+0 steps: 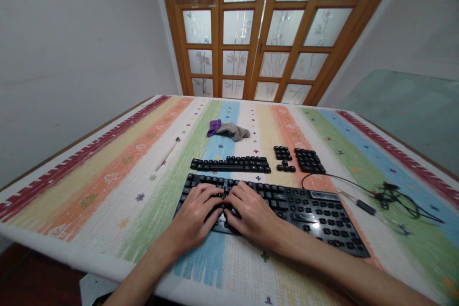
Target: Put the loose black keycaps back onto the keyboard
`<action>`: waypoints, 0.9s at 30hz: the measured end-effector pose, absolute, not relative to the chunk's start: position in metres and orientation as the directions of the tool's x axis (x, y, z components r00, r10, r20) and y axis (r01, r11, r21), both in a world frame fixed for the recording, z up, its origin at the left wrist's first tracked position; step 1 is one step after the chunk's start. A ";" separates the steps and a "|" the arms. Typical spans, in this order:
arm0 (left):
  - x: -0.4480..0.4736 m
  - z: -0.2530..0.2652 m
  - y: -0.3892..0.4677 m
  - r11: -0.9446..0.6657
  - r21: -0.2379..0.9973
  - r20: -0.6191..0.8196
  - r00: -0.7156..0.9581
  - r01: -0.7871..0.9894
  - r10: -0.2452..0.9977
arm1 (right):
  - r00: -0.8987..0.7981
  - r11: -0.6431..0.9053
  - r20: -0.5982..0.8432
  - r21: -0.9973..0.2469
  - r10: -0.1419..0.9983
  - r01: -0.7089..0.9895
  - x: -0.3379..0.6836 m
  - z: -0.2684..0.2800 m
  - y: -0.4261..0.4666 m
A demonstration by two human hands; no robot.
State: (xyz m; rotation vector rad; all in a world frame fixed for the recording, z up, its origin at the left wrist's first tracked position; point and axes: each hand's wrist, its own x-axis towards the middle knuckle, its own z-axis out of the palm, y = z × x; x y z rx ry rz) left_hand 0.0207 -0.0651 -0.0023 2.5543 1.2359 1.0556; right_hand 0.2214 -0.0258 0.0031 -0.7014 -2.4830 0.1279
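Left hand (199,206) and right hand (248,206) on black rectangular plastic keyboard (287,204).
The keyboard lies near centre on the striped multicoloured tablecloth (102,208). Fingers are bent over its left part; whether either hand grasps anything cannot be told. Loose black plastic keycaps (236,167) form blocks beyond its far edge.
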 end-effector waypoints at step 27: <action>0.028 -0.003 -0.066 -0.712 0.266 0.571 0.489 0.650 0.660 | -0.803 0.902 0.413 -0.149 0.429 0.405 0.219 0.003 -0.019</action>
